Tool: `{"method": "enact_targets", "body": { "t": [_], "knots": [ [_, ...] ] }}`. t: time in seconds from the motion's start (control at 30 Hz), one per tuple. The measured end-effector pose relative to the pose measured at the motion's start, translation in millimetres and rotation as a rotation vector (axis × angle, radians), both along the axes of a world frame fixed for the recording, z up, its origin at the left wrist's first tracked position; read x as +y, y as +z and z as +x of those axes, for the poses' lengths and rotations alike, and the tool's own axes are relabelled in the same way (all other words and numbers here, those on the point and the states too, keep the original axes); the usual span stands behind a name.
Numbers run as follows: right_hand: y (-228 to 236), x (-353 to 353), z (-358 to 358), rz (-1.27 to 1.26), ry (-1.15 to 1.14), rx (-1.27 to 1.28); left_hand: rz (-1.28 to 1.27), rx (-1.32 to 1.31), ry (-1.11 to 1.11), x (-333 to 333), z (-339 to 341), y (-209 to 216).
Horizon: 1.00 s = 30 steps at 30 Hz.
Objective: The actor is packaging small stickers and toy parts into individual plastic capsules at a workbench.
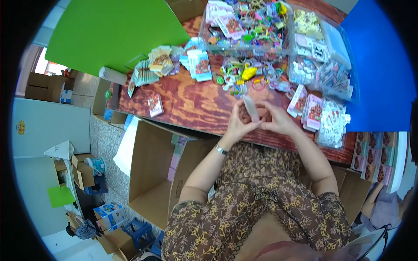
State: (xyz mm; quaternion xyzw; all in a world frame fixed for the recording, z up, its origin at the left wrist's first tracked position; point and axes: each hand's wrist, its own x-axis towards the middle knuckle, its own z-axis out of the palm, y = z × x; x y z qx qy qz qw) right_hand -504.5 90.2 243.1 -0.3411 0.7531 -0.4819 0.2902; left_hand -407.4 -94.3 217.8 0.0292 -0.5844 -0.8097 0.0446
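Note:
Above the table's front edge, my left hand (pixel 238 124) and my right hand (pixel 277 120) meet around a thin white-and-pink packet (pixel 251 108). It stands on edge, so its face is hidden. Thumbs press at its lower end, and fingers curl behind it. Just beyond lies a loose pile of small colourful trinkets and bands (pixel 248 71), with a yellow piece on top. Right of my right hand are pink printed card boxes (pixel 312 111) and a clear bag of printed pieces (pixel 332 126).
A clear bin (pixel 248 45) heaped with trinkets stands at the back. To its right, a divided tray (pixel 320 85) holds small packets and cards. Fanned card packs (pixel 146 71) and a single pack (pixel 155 105) lie left. Green (pixel 113 35) and blue panels (pixel 379 65) flank the table; an open carton (pixel 150 161) is below.

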Motion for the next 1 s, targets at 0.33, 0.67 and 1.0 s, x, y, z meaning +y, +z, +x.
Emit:
{"method": "enact_targets", "body": {
  "t": [0.33, 0.67, 1.0],
  "knots": [
    [5, 16, 37, -0.173, -0.367, 0.584, -0.703, 0.116, 0.327, 35, -1, -19],
    [-8, 38, 34, -0.162, -0.333, 0.829, -0.896, 0.237, 0.392, 49, 6, -37],
    [15, 229, -59, 0.675, -0.644, 0.820, -0.933, 0.292, 0.265, 37, 8, -47]
  ]
}}
